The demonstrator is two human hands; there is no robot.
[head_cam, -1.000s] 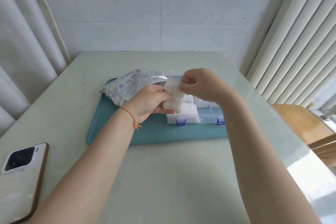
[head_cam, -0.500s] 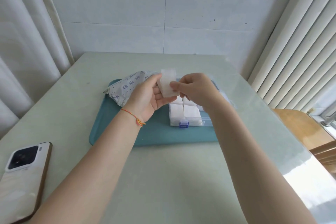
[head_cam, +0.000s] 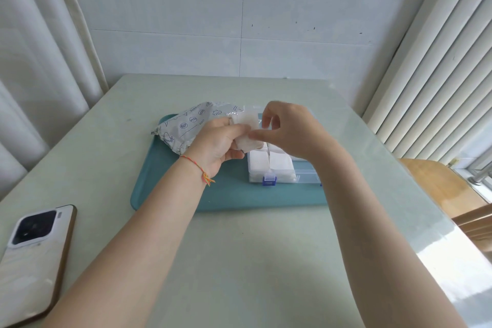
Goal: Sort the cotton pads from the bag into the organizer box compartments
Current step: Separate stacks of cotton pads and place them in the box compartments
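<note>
Pale green table (head_cam: 239, 261) centre stage. Behind table, white tiled wall (head_cam: 239, 21). Left of table, white curtains (head_cam: 32, 61); right, vertical blinds (head_cam: 439, 74), daylight glaring, wooden chair (head_cam: 442, 184).

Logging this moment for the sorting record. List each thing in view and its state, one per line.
left hand: holds a stack of cotton pads
right hand: pinches the stack's edge
bag: lying on the tray
organizer box: open, near compartments filled with pads
phone: face down on the table

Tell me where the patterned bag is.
In the head view the patterned bag lies on the teal tray's far-left corner, just behind the left hand.
</note>
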